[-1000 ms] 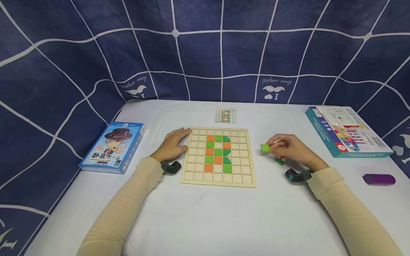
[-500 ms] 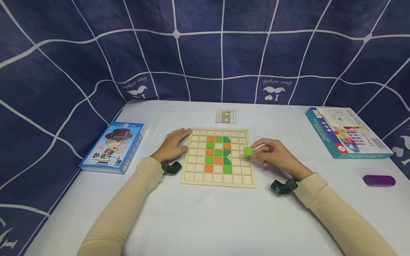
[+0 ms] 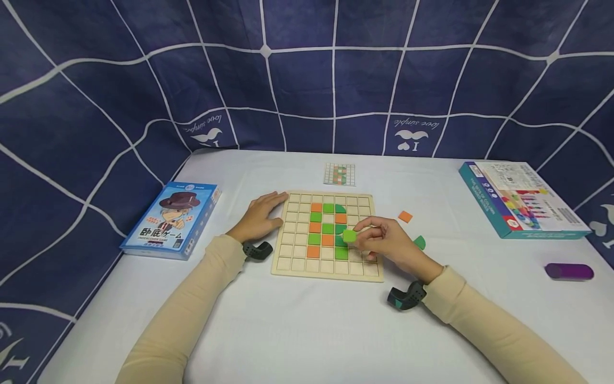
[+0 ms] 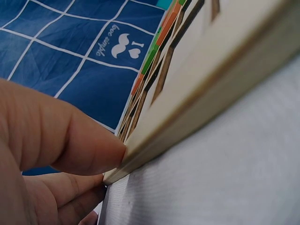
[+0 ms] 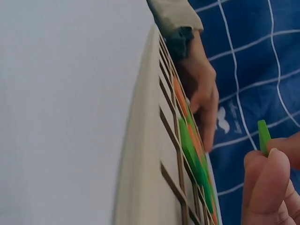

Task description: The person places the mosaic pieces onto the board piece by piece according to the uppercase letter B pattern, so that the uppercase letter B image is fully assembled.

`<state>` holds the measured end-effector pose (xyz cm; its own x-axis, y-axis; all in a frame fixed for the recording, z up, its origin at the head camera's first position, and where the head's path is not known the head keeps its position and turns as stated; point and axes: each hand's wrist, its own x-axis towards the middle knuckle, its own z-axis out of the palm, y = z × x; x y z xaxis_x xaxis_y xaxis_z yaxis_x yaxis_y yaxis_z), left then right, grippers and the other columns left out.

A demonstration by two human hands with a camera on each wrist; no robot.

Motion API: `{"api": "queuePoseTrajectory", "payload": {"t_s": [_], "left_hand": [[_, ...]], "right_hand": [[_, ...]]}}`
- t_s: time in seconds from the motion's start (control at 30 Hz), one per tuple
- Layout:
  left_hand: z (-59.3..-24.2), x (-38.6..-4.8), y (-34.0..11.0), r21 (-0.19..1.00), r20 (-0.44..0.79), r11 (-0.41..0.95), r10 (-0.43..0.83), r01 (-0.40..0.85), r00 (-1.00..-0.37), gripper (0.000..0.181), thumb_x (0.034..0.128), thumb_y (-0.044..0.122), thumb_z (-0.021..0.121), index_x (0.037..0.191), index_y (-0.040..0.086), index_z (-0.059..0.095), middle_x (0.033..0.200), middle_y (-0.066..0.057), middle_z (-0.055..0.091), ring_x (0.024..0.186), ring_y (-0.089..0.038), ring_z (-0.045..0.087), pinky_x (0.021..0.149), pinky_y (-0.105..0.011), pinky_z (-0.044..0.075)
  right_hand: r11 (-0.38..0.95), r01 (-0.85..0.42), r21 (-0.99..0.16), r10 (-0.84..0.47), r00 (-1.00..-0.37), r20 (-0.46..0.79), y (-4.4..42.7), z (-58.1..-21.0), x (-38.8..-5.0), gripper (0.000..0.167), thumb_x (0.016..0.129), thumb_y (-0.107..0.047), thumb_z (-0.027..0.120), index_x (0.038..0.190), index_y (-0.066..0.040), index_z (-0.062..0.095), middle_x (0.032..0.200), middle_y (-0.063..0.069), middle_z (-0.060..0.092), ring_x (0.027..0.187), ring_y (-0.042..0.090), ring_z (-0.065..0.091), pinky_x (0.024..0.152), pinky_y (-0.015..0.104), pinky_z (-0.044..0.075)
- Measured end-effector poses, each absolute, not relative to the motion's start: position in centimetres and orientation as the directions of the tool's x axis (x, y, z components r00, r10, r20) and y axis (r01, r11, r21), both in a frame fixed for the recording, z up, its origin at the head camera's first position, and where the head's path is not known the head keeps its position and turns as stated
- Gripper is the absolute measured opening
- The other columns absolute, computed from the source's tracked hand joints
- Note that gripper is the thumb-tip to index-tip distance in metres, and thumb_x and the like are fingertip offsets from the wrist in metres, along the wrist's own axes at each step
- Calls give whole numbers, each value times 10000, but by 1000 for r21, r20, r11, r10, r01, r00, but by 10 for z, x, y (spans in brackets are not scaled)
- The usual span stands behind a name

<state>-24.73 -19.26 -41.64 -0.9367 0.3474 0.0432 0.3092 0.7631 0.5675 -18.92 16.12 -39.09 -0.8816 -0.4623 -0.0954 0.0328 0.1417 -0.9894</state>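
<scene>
A wooden grid board lies mid-table, with orange, green and rounded dark green tiles set in its middle columns. My left hand rests at its left edge; in the left wrist view the thumb touches the board's side. Between thumb and fingers, my right hand pinches a light green square tile above the board, right of the middle columns. The right wrist view shows this green tile edge-on, apart from the board. Part of the board's right side is hidden beneath the right hand.
Right of the board lie a loose orange tile and a dark green rounded tile. A small pattern card is behind the board. A blue game box stands left, a teal-edged box right, near a purple cylinder.
My right hand has carried the green square tile leftward from the table beside the board to over the board, uncovering the loose orange tile. The left hand has stayed in place.
</scene>
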Motion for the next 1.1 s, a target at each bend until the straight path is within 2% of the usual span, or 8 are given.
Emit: {"api": "queuePoseTrajectory", "payload": {"t_s": [0.4, 0.63, 0.87, 1.1], "left_hand": [[-415, -246, -192, 575, 44, 757, 351, 310, -936, 750, 943, 139, 594, 1655, 2, 398, 1735, -158, 366, 1639, -368, 235, 1326, -542, 130], [-414, -245, -193, 573, 44, 757, 354, 314, -934, 749, 942, 141, 591, 1652, -3, 400, 1734, -161, 367, 1637, -372, 239, 1322, -546, 140], [-416, -247, -193, 566, 46, 760, 358, 320, -933, 753, 942, 148, 593, 1654, -2, 398, 1732, -164, 368, 1636, -373, 242, 1319, -552, 144], [-415, -246, -193, 567, 48, 757, 363, 324, -931, 756, 938, 148, 591, 1650, -14, 397, 1728, -175, 371, 1634, -379, 246, 1316, -555, 152]], "right_hand": [[123, -34, -992, -502, -864, -32, 126, -398, -176, 333, 942, 59, 686, 1250, 162, 610, 947, 171, 781, 740, 134, 692, 596, 255, 614], [149, -83, -985, -538, -843, -10, 111, -400, -172, 289, 921, 59, 738, 1188, 130, 652, 903, 51, 759, 689, 110, 678, 574, 263, 610], [245, -236, -940, -571, -819, 56, 102, -405, -169, 218, 888, 26, 805, 1087, 60, 722, 862, 2, 725, 618, 88, 617, 531, 229, 553], [360, -396, -845, -587, -800, 124, 97, -407, -168, 181, 868, -58, 880, 1010, -44, 769, 810, -68, 676, 644, 65, 577, 620, 201, 495]]}}
